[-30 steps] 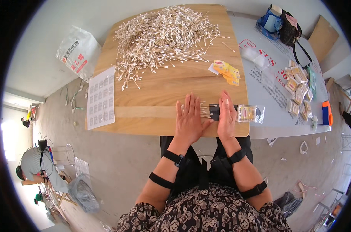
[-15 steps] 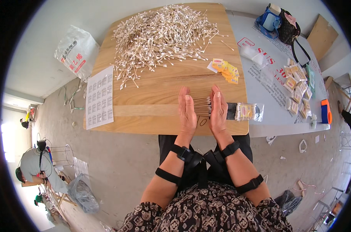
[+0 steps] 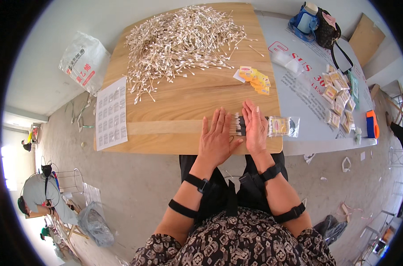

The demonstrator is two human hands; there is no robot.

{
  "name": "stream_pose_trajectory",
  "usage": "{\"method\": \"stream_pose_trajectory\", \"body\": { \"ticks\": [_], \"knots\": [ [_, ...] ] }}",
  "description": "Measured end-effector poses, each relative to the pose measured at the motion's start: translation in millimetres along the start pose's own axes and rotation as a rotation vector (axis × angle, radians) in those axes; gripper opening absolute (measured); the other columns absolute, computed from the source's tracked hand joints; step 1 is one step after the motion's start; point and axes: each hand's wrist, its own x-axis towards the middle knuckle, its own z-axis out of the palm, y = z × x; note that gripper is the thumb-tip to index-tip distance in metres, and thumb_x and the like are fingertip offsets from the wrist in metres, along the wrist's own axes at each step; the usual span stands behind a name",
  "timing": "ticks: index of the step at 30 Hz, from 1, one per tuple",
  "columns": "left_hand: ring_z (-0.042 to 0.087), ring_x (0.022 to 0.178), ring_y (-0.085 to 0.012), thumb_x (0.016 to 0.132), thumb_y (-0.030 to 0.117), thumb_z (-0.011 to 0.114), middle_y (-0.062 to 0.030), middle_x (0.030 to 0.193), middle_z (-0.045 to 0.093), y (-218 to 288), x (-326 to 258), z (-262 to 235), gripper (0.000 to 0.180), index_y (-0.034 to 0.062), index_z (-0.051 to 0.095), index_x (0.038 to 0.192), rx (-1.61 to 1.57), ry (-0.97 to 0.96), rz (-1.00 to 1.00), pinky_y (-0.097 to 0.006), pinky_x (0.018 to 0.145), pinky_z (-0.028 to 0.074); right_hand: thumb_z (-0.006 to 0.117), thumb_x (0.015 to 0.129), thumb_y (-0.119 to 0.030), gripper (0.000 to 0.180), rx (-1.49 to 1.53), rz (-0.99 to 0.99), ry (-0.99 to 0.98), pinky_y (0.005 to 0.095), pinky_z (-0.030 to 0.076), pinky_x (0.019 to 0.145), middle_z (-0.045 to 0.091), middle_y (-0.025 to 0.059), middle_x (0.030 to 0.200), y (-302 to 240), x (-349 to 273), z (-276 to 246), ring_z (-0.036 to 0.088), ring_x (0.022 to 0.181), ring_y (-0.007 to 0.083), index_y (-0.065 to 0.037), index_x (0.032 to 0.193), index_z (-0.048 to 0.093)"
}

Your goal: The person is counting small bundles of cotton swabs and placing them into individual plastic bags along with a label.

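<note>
A heap of cotton swabs [image 3: 183, 42] lay at the far end of the wooden table [image 3: 188, 95], with a printed sheet [image 3: 111, 113] at its left edge and small packets [image 3: 254, 79] toward its right. At the near edge, a row of swabs [image 3: 235, 124] sat between the left hand [image 3: 217, 139] and the right hand [image 3: 256, 126], a filled clear bag [image 3: 282, 126] just right of the latter.

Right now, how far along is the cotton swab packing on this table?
Done: small filled packets lie spread on the grey sheet to the right. In hand: the left hand and right hand lie flat, squaring a small bundle of swabs between them, beside a clear packet that already holds swabs. Left: most of it, since a big loose swab pile covers the far end of the wooden table.
</note>
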Motion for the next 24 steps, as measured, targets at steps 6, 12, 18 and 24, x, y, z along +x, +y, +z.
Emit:
{"method": "stream_pose_trajectory", "body": {
  "ticks": [6,12,18,24],
  "knots": [
    [0.021,0.146,-0.0286,0.090,0.048,0.053,-0.0167,0.156,0.025,-6.6,7.7,-7.5,0.080,-0.0002,0.026,0.149,0.065,-0.085,0.046,-0.050,0.118,0.011,0.042,0.103,-0.039,0.062,0.009,-0.036,0.044,0.0356,0.029,0.115,0.041,0.0227,0.144,-0.3,-2.7,3.0,0.038,0.136,0.0263,0.011,0.139,0.037],
    [0.023,0.144,-0.0344,0.100,0.037,0.045,-0.0224,0.155,0.024,-14.2,10.0,11.1,0.067,-0.0036,0.023,0.148,-0.637,0.303,-0.090,-0.041,0.118,0.017,0.039,0.104,-0.038,0.060,-0.043,-0.051,0.035,0.0364,0.027,0.116,0.039,0.0203,0.145,1.1,1.9,10.1,0.037,0.136,0.0250,0.009,0.140,0.036],
    [0.027,0.142,-0.0332,0.104,0.033,0.038,-0.0225,0.153,0.029,-6.1,23.4,24.1,0.058,-0.0045,0.027,0.147,-1.075,0.448,-0.335,-0.038,0.116,0.021,0.044,0.103,-0.036,0.056,-0.177,-0.032,0.035,0.0326,0.035,0.109,0.046,0.0138,0.141,8.3,-2.5,14.8,0.043,0.130,0.0199,0.008,0.138,0.043],
    [0.022,0.145,-0.0296,0.101,0.035,0.043,-0.0192,0.155,0.025,-15.7,11.1,8.2,0.063,-0.0009,0.025,0.149,-0.968,0.335,-0.268,-0.041,0.117,0.018,0.054,0.097,-0.019,0.039,-0.838,-0.291,-0.254,0.0366,0.036,0.108,0.050,0.0165,0.139,-12.8,-5.4,-9.6,0.046,0.130,0.0298,0.002,0.130,0.052]
  ]
}}
